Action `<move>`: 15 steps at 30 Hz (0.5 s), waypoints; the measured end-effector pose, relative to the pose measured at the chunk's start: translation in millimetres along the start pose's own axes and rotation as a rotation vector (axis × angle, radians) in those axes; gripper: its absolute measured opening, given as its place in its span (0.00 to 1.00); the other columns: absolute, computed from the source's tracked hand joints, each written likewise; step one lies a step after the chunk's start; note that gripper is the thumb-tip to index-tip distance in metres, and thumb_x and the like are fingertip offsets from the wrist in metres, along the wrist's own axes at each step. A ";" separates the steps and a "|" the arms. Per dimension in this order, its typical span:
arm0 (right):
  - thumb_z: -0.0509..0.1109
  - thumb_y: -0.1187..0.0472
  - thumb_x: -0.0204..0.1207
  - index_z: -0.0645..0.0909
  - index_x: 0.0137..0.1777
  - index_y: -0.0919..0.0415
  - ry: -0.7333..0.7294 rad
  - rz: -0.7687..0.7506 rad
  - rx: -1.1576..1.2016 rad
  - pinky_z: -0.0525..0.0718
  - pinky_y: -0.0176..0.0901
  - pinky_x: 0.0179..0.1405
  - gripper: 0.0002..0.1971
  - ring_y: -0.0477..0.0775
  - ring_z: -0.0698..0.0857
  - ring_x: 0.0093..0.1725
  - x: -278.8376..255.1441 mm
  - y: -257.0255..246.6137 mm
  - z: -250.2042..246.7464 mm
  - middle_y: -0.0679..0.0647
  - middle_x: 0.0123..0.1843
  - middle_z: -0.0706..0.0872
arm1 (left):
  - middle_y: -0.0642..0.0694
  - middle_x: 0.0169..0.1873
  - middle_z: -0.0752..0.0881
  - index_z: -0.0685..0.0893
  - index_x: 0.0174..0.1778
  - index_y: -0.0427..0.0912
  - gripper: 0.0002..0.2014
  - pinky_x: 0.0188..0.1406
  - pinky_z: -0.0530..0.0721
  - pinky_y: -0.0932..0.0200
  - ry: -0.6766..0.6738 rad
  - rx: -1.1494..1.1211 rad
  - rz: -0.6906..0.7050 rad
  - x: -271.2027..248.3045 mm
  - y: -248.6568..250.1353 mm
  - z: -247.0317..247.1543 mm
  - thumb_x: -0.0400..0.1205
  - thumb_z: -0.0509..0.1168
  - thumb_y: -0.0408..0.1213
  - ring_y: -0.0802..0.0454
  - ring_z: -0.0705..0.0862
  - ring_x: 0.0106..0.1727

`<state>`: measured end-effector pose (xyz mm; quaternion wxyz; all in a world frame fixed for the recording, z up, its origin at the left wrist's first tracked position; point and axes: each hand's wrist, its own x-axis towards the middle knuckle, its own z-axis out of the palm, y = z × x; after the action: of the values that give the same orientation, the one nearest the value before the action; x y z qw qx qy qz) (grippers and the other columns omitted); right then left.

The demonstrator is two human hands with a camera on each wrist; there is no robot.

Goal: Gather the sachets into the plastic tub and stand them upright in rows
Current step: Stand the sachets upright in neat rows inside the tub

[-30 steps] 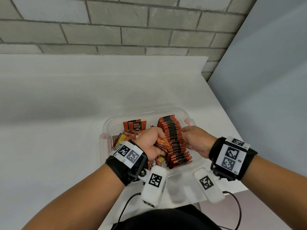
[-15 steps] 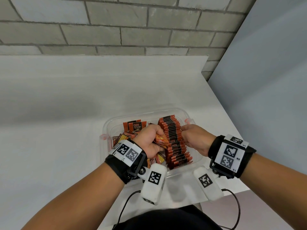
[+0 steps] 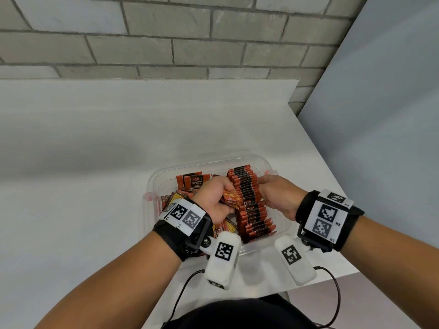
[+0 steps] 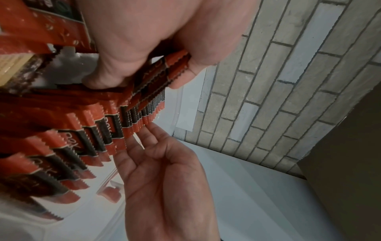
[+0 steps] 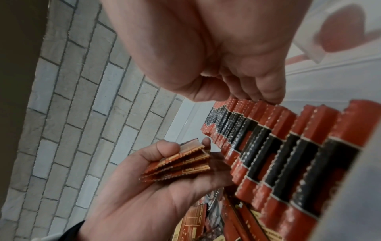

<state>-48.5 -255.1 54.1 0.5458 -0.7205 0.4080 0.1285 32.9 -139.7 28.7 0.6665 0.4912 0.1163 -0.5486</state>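
A clear plastic tub (image 3: 278, 224) sits near the white table's front right corner. In its right half stands a long row of red-and-black sachets (image 3: 249, 200) (image 4: 103, 133) (image 5: 288, 146), upright on edge. My left hand (image 3: 215, 195) (image 4: 144, 48) (image 5: 156, 182) grips a small fanned bundle of sachets (image 3: 231, 198) (image 4: 160, 76) (image 5: 181, 161) against the row's left side. The right hand (image 3: 273, 193) (image 4: 156, 150) (image 5: 247, 81) lies along the row's right side, its straight fingers touching the sachet edges. Loose sachets (image 3: 171, 198) lie in the tub's left half, and one D2X sachet (image 3: 192, 181) stands at the back.
The tub has red side clips (image 3: 149, 197) (image 3: 268, 172). Bare white tabletop (image 3: 95, 162) stretches left and behind, ending at a grey brick wall (image 3: 166, 43). A blue-grey panel (image 3: 380, 138) borders the table's right edge. Wrist-camera cables hang over the front edge.
Both hands have crept slightly farther along the row, away from me. The left hand keeps its bundle, and the right fingers stay on the row.
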 end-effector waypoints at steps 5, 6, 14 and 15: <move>0.59 0.72 0.78 0.76 0.53 0.63 0.036 -0.001 -0.022 0.78 0.52 0.68 0.08 0.58 0.82 0.58 2.9 -3.3 1.0 0.57 0.51 0.84 | 0.42 0.35 0.81 0.74 0.33 0.39 0.11 0.44 0.81 0.51 0.082 -0.007 0.048 9.9 3.8 -2.1 0.76 0.52 0.22 0.46 0.81 0.37; 0.60 0.71 0.78 0.77 0.52 0.63 0.033 0.000 -0.025 0.78 0.53 0.68 0.08 0.58 0.83 0.58 2.5 -4.3 2.0 0.58 0.51 0.85 | 0.41 0.36 0.81 0.74 0.34 0.39 0.11 0.46 0.81 0.51 0.087 -0.015 0.049 12.1 4.4 -2.4 0.76 0.52 0.22 0.46 0.81 0.38; 0.57 0.73 0.77 0.79 0.61 0.73 0.032 -0.004 -0.037 0.79 0.55 0.64 0.16 0.57 0.82 0.51 3.1 -10.0 3.0 0.64 0.53 0.85 | 0.42 0.33 0.81 0.75 0.33 0.38 0.12 0.49 0.83 0.49 0.075 -0.090 0.057 16.2 5.1 -0.5 0.78 0.52 0.21 0.46 0.82 0.38; 0.58 0.72 0.76 0.80 0.60 0.74 0.024 -0.003 -0.032 0.80 0.56 0.64 0.15 0.57 0.82 0.48 3.9 -10.0 3.9 0.64 0.50 0.85 | 0.41 0.33 0.82 0.75 0.33 0.37 0.13 0.47 0.84 0.50 0.065 -0.109 0.056 15.6 5.4 0.3 0.78 0.51 0.21 0.45 0.82 0.37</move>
<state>-37.8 -252.7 57.0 0.5297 -0.7312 0.4111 0.1255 43.1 -150.1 20.9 0.7033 0.4748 0.1538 -0.5062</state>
